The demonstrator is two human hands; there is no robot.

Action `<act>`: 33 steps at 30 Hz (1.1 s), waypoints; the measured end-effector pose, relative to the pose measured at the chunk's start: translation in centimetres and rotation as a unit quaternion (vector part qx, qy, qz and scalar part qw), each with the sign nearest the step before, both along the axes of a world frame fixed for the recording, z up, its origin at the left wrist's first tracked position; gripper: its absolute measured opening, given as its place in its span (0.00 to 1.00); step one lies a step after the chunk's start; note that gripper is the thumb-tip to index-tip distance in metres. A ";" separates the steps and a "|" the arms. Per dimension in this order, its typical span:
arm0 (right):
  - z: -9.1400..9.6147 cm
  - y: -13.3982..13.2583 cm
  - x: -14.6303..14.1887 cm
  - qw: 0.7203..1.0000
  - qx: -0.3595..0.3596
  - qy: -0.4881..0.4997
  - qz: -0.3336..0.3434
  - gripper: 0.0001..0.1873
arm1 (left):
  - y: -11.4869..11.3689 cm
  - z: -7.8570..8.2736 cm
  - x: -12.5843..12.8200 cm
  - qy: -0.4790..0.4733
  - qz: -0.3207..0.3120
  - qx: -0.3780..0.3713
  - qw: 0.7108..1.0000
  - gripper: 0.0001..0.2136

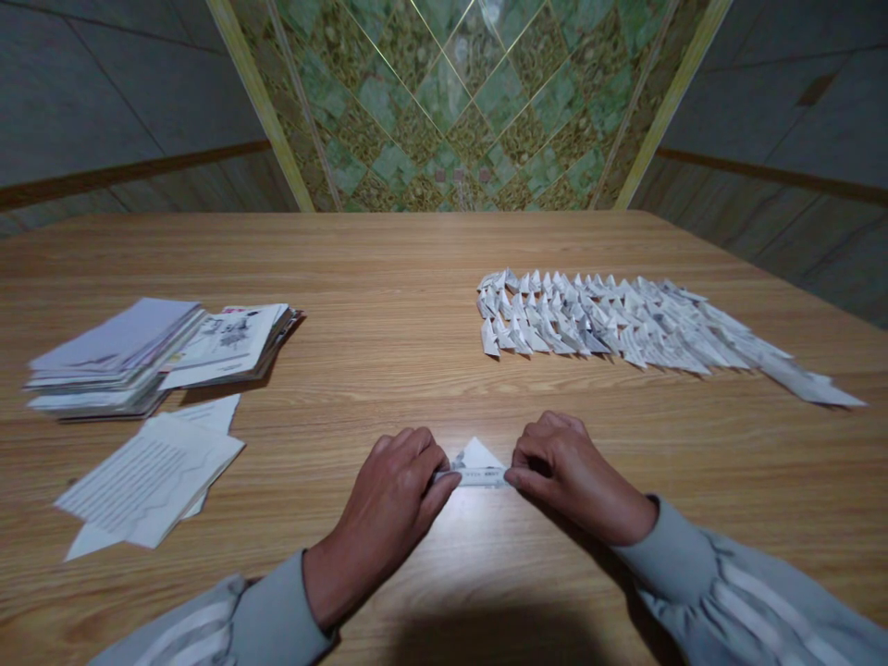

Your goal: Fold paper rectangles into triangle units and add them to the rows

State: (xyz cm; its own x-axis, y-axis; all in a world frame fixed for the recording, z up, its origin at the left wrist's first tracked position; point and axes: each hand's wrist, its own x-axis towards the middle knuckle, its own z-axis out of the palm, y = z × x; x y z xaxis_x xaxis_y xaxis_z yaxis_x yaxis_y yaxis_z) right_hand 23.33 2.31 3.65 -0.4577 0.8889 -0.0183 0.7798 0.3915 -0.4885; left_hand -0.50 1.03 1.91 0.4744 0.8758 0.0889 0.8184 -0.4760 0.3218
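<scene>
A small folded paper piece point(477, 465) with a triangular peak lies on the wooden table point(388, 277) near its front edge. My left hand point(392, 504) pinches its left end with curled fingers. My right hand point(569, 472) pinches its right end the same way. Both wrists wear grey sleeves with white stripes.
Several rows of folded white paper triangles point(624, 324) lie at the right. A stack of printed sheets and booklets point(153, 351) sits at the left, with loose paper sheets point(153, 472) in front of it. A green patterned wall panel stands behind the table.
</scene>
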 end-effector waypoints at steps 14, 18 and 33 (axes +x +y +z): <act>0.5 -0.3 -0.5 0.999 -0.002 -0.037 -0.021 0.08 | 0.3 -0.2 -0.2 0.008 0.016 0.000 1.000 0.08; 0.3 -0.2 -0.3 0.999 -0.001 -0.041 -0.031 0.10 | 0.5 -0.3 -0.3 0.011 0.023 0.004 1.000 0.09; 0.0 -2.8 -3.1 0.971 0.168 -0.076 0.149 0.03 | 0.5 -0.2 -0.4 0.010 0.042 -0.002 0.999 0.09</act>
State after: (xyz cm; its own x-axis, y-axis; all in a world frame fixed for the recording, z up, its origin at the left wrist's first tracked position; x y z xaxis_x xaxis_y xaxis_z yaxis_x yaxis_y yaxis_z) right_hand 20.24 -0.47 3.63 -0.7105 0.6845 0.1629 0.6604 0.7287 -0.1815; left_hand -0.95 1.49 1.67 0.4010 0.9129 0.0767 0.8616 -0.4043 0.3068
